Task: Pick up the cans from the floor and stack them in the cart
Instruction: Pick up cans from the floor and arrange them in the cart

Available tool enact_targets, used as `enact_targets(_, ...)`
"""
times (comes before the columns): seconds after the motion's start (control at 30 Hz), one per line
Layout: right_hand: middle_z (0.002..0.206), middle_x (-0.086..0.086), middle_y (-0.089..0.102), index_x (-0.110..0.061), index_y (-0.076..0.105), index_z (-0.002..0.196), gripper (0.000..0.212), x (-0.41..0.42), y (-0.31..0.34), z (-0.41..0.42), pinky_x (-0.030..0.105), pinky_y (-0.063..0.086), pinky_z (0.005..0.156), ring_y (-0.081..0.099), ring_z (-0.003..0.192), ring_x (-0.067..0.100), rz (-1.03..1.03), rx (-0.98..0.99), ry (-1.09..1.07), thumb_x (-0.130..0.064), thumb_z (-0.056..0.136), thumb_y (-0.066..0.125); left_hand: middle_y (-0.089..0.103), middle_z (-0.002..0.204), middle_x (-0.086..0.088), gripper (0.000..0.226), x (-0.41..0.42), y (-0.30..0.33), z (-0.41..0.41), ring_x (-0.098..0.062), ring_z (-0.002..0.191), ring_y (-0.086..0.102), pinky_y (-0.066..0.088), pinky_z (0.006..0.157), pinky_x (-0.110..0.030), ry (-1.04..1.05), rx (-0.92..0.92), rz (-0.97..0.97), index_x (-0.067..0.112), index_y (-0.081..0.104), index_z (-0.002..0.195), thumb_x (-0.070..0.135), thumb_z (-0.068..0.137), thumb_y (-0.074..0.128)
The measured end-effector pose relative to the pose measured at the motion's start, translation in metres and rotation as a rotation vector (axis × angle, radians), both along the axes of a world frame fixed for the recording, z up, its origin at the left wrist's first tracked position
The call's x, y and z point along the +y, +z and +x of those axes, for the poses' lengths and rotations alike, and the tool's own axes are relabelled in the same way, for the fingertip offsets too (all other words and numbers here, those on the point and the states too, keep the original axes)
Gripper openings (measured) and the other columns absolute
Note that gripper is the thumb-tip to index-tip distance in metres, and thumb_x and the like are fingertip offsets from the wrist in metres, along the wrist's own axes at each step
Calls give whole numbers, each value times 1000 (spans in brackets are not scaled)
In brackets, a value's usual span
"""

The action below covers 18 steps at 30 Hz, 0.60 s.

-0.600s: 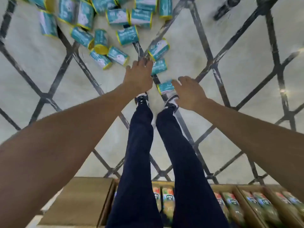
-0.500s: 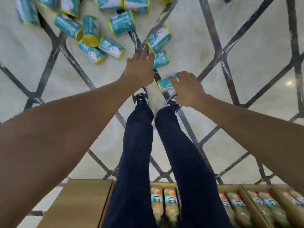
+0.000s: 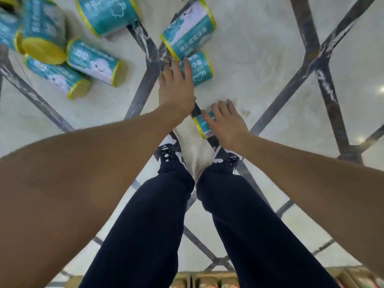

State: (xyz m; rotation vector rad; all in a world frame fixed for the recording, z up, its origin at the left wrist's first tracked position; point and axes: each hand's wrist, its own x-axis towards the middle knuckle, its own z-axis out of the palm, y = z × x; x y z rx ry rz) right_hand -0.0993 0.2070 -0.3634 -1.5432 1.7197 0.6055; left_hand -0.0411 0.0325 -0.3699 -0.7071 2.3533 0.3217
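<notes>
Both hands have dropped closer to the floor than they were half a second ago, and the cans now loom larger as the person bends further down. The right hand (image 3: 225,123), which was hovering just above the nearest can (image 3: 202,123), now lies on it: the fingers are spread and only gently bent, draped across the can's top and far side, with the thumb toward its yellow-rimmed near end. That reads as a grasp beginning, not one completed (no finger is clearly curled under the can yet).

The left hand (image 3: 176,88) has reached past its earlier spot. Its fingers are straight and held together, and their tips meet the near edge of a second can (image 3: 198,68) lying just ahead of them; it holds nothing. A third can (image 3: 188,31) lies just beyond those fingertips, and more cans (image 3: 93,61) are scattered well to the left of the left hand.

For the task, this looks like the switch from reaching to gripping: each hand seems to have picked its own can. Neither can has left the floor (image 3: 259,59), and the cart is not visible here, so the stacking itself is not yet under way.
</notes>
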Motion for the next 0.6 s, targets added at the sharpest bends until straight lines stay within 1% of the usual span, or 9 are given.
enact_targets(0.07,152,25,30,-12,15,158,95,-6,-11,-4,58,11,123,28,141,46,4,11,26,-28,82,70,25,154,-28,106,-2,-14,-7,-46,138,33,33,111,-54,37,0,-36,4,9,157,50,85,72)
enact_targets(0.17,147,21,35,-16,19,155,99,-18,-21,-12,55,15,122,35,136,42,-28,-11,18,-35,77,76,36,147,-27,107,-9,-28,-18,-44,132,41,34,109,-57,63,2,-73,4,18,153,55,79,75)
enact_targets(0.27,140,20,42,-15,26,151,97,-15,-24,-13,53,19,120,43,129,41,-53,-29,-20,-39,74,79,45,138,-26,97,-18,-32,-24,-43,128,46,34,108,-57,86,40,-80,4,28,147,47,76,79)
enact_targets(0.33,132,19,48,-14,32,147,94,-12,-19,-14,51,29,113,50,119,40,-77,-25,-132,-43,73,80,48,134,-23,88,-23,-30,-25,-42,124,49,36,105,-53,94,58,-41,5,31,143,41,77,76)
enact_targets(0.4,125,17,50,-14,35,142,89,-9,-7,-18,46,39,99,52,111,38,-72,-41,-336,-47,72,80,50,131,-20,81,-23,-20,-24,-40,121,50,39,99,-49,154,66,38,6,35,138,40,76,73)
enact_targets(0.47,122,16,51,-14,37,138,88,-7,18,-24,44,43,88,54,107,38,-65,-77,-583,-48,70,80,50,131,-17,78,-18,2,-23,-39,121,50,43,94,-46,273,73,124,8,36,135,41,74,73)
enact_targets(0.53,118,13,51,-15,38,134,85,-6,55,-33,43,47,85,55,104,36,-68,-127,-875,-46,68,81,49,133,-16,81,-12,38,-26,-37,121,51,46,94,-45,458,78,207,8,34,136,42,74,74)
enact_targets(0.6,116,9,51,-16,40,129,78,-5,103,-46,45,51,87,57,102,32,-84,-226,-1232,-41,68,83,48,134,-15,88,-6,88,-31,-34,123,52,48,97,-44,648,86,273,6,31,140,44,74,76)
